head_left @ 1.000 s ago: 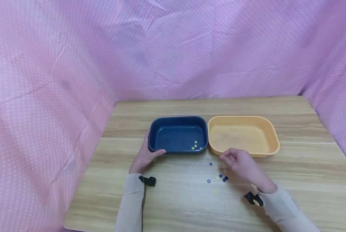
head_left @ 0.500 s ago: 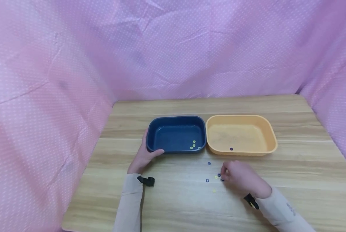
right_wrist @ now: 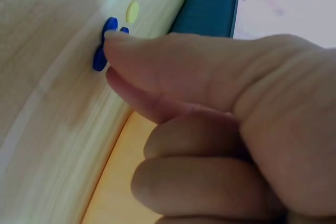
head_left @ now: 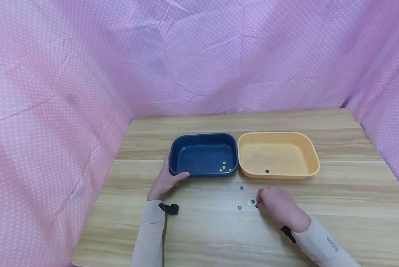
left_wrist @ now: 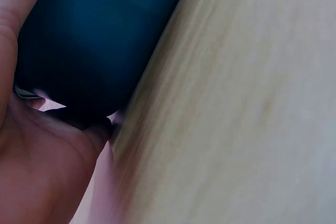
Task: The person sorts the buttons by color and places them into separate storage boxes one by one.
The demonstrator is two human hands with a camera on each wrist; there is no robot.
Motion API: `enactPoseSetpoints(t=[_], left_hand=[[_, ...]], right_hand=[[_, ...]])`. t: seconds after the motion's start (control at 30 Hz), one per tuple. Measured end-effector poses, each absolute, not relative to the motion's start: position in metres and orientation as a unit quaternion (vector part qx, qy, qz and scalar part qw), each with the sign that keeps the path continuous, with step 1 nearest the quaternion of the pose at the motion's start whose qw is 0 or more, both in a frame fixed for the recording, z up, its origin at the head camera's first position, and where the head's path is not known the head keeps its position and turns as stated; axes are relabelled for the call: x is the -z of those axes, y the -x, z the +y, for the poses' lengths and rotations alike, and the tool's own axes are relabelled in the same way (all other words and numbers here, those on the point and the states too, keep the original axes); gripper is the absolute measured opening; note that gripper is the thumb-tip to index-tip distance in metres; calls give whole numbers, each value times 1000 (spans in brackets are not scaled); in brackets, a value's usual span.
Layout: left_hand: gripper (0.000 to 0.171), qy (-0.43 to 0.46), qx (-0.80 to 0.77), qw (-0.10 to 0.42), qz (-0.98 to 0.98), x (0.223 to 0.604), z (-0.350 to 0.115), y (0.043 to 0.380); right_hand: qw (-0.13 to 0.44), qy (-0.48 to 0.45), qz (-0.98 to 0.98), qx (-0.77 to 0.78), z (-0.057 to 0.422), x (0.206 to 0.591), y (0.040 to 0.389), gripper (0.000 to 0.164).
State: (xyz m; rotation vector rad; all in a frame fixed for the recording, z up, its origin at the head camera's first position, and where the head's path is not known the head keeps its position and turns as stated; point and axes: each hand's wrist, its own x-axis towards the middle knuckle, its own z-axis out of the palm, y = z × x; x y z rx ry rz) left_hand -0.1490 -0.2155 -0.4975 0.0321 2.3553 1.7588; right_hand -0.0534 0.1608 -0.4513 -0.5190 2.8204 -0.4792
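Note:
My left hand (head_left: 164, 181) grips the left end of a dark blue plastic bin (head_left: 199, 175), its thumb lying along the front rim. In the left wrist view the bin (left_wrist: 100, 35) sits between thumb and fingers. Several small yellow buttons (head_left: 223, 167) lie in its front right corner. My right hand (head_left: 281, 205) is down at the table beside several loose buttons. In the right wrist view, the thumb and index fingertips stand slightly apart right at a blue button (right_wrist: 98, 59); the other fingers are curled. Nearby are another blue button (right_wrist: 110, 23) and a yellow button (right_wrist: 133, 12).
A light orange bin (head_left: 314, 170) stands against the blue bin's right side, with one dark button (head_left: 267, 171) inside. Loose blue buttons (head_left: 241, 188) and a yellow button (head_left: 247, 220) lie on the wooden table (head_left: 202, 230). A pink dotted curtain (head_left: 199, 66) surrounds the table.
My right hand has moved from the orange bin's front rim down to the loose buttons. A dark button now shows inside the orange bin. My left hand has stayed on the blue bin.

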Motion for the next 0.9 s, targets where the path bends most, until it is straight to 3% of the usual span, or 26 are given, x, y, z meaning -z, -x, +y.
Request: enactPoseSetpoints(t=[0.5,0.9], left_hand=[[115,-14,-589,100,802,498,-216,148],[115,-24,-580,94,809,498,-216,148]], right_hand=[[58,197,976,77,150,455,42,16],[56,212,974,59,147,455,40,13]])
